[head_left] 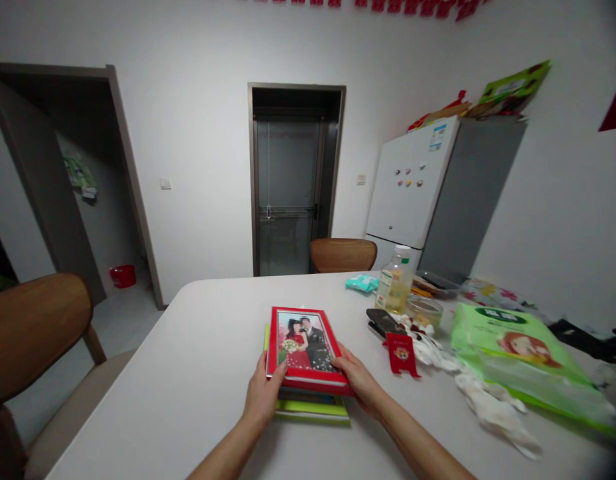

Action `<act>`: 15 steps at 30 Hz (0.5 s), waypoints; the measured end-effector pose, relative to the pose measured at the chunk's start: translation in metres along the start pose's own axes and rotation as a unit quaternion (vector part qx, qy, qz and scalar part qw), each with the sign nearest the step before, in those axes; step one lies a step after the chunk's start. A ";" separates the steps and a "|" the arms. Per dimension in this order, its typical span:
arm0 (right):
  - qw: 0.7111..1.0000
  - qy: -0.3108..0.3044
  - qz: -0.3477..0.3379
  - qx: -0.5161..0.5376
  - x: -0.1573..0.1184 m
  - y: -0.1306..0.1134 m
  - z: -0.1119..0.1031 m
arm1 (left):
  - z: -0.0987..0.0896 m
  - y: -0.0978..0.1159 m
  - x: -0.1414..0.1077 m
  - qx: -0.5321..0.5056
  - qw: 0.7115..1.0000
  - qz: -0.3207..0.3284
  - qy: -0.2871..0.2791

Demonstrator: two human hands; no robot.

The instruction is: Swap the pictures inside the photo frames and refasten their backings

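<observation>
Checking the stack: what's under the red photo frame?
Under the red photo frame, a flat green-edged item shows at the left and along the bottom; the frame covers most of its face.

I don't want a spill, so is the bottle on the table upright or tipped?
Upright: the bottle stands on the table, its white cap at the top.

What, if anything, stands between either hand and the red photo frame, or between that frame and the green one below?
Nothing visible: the left hand and right hand hold the red photo frame near its closer corners. Nothing else shows between it and the green frame below, though the overlap is hidden.
</observation>
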State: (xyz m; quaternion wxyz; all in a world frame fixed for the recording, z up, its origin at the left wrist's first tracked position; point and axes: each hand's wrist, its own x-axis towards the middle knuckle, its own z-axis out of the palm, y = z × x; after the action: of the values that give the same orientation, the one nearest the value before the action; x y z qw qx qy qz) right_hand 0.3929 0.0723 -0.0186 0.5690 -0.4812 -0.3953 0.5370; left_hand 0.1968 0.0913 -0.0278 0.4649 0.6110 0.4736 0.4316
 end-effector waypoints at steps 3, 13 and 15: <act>1.000 0.002 -0.016 0.007 0.020 0.011 0.038 | -0.039 -0.008 0.013 0.005 1.000 -0.004 0.030; 0.999 -0.006 -0.022 -0.043 0.060 0.016 0.103 | -0.098 -0.016 0.022 0.020 0.992 -0.013 0.120; 0.999 -0.008 -0.033 -0.039 0.056 0.008 0.105 | -0.098 -0.012 0.019 0.021 0.992 -0.012 0.123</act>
State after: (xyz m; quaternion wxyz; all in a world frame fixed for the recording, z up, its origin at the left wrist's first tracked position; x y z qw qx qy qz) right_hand 0.2952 0.1401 -0.0068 0.5640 -0.4856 -0.4357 0.5062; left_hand 0.1029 0.1266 -0.0185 0.3953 0.5570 0.5434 0.4881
